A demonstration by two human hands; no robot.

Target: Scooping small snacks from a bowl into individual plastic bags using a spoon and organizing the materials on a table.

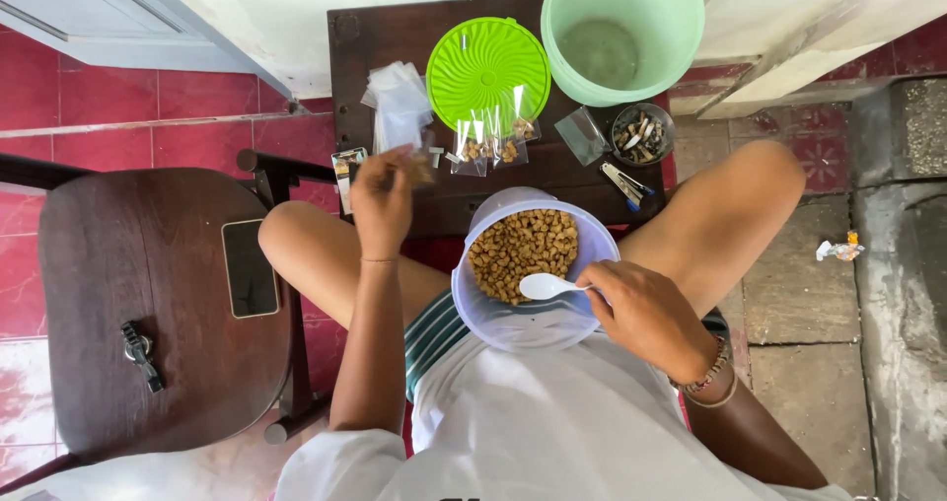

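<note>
Bowl (534,294) of brown pellets wedged in lap within easy reach, white spoon (548,285) clamped in right hand (641,314) fingers at its rim, left hand (383,197) fingers pinched on small clear bag (419,169) above counter (395,42), presumably for filling.

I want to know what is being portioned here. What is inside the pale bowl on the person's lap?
The bowl holds small brown snack pieces, with the bowl of a white spoon resting on them, held by the right hand. The pile hides the bottom.
</note>
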